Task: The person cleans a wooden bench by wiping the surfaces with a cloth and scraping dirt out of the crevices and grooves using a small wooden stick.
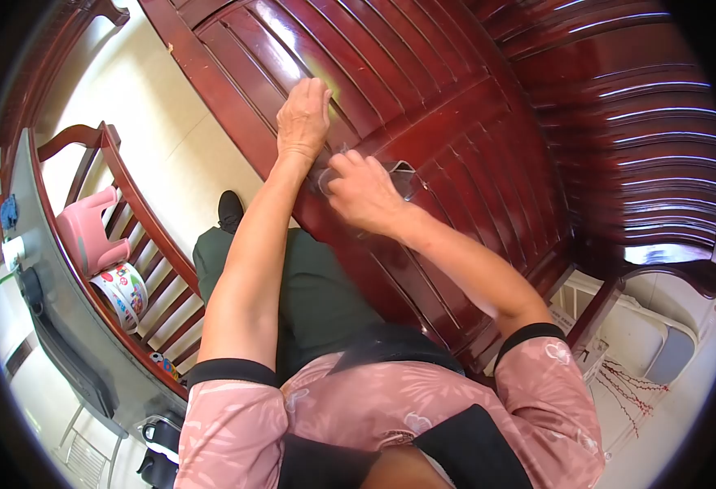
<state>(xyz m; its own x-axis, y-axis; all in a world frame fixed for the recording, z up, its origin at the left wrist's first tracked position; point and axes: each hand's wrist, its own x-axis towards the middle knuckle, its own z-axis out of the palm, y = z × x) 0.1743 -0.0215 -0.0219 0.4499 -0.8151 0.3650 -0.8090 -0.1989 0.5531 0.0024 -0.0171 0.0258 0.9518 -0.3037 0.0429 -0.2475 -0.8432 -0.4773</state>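
Over the dark red, slatted wooden table (423, 122), my left hand (303, 121) is closed, its fingers curled downward. Beside it a faint yellowish blur shows; whether the fingers hold something is hidden. Lower and to the right, my right hand (364, 189) is bent round a clear, shiny plastic thing (403, 178) just above or on the tabletop. Part of that see-through thing sticks out past the wrist side, and more shows by the fingertips. Its exact kind cannot be made out.
A slatted red wooden bench (635, 138) stands at the right. On the left, a wooden seat holds a pink plastic stool (92, 228) and a white patterned tub (122, 293). A grey-topped surface (65, 326) runs beside it. Red twigs (631, 391) lie at lower right.
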